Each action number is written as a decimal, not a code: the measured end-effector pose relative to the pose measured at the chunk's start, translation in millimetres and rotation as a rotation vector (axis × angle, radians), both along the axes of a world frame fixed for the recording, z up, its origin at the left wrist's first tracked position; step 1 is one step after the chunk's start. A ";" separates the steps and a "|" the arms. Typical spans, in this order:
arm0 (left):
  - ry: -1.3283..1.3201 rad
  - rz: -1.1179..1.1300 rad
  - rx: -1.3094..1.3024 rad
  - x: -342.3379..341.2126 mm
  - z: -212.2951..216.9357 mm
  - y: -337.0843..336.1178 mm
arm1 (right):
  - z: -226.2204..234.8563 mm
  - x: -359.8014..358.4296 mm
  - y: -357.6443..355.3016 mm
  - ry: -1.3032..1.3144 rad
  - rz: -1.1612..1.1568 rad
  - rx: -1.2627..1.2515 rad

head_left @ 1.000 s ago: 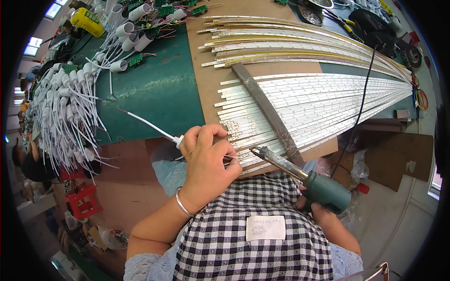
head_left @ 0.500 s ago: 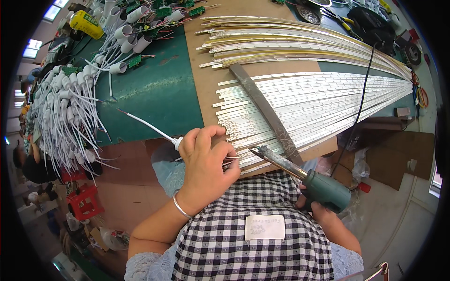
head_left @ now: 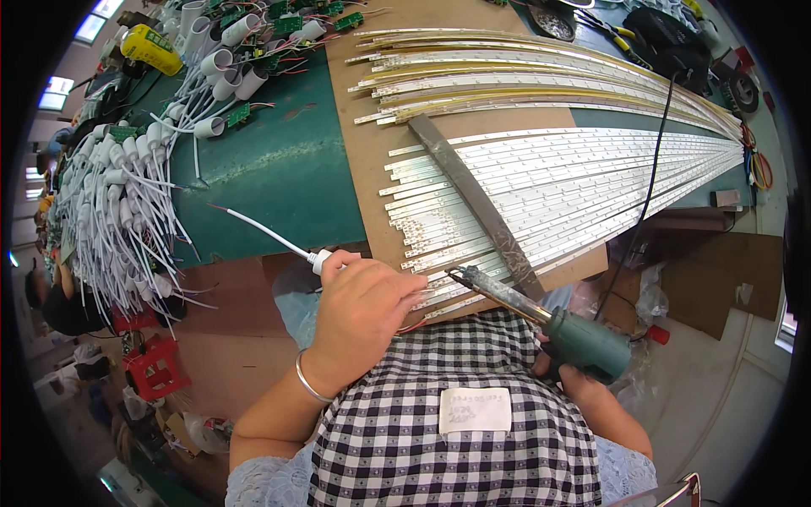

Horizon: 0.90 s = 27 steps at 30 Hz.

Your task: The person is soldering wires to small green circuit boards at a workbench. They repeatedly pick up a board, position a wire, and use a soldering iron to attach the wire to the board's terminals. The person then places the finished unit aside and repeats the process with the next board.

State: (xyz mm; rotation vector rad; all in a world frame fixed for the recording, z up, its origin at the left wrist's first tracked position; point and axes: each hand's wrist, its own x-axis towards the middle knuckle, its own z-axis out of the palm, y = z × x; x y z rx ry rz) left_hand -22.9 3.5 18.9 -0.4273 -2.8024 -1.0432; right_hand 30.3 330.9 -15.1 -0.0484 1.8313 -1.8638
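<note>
My left hand [head_left: 356,306] is closed, thumb and fingertips pinched at the near ends of the strips. It holds a white cable [head_left: 269,231] with a white end fitting [head_left: 318,260], and the cable's free tip points up left. Thin reddish wires [head_left: 412,327] show below its fingers. In my right hand [head_left: 576,382] is a soldering iron [head_left: 593,345] with a green handle, its fingers partly hidden behind it. The iron's dark tip lies over the strip ends, just right of my left fingertips. Silvery LED strips [head_left: 541,182] fan out under a dark flat bar [head_left: 473,198].
Another bundle of strips [head_left: 507,76] lies farther back on brown board [head_left: 359,160]. White cables with fittings [head_left: 127,177] and green circuit boards [head_left: 238,116] pile up at left. A black cord [head_left: 655,169] crosses the strips. A red stool [head_left: 154,367] stands below left.
My left hand has turned and come slightly down, its fingers now pinched closer together and pointing right. The soldering iron tip has shifted slightly left.
</note>
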 end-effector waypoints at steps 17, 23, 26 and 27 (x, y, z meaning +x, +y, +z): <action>0.051 0.029 0.021 -1.0 -17.0 9.0 | 12.5 -19.6 -4.9 0.237 0.158 0.101; 0.081 0.028 -0.021 -1.4 -16.3 9.3 | 15.7 -21.7 -11.9 0.363 0.140 0.164; 0.100 0.024 -0.051 -1.0 -16.0 9.8 | 16.3 -24.2 -12.4 0.372 0.149 0.161; 0.104 0.022 -0.061 -0.8 -15.6 10.0 | 15.4 -24.0 -12.3 0.367 0.146 0.157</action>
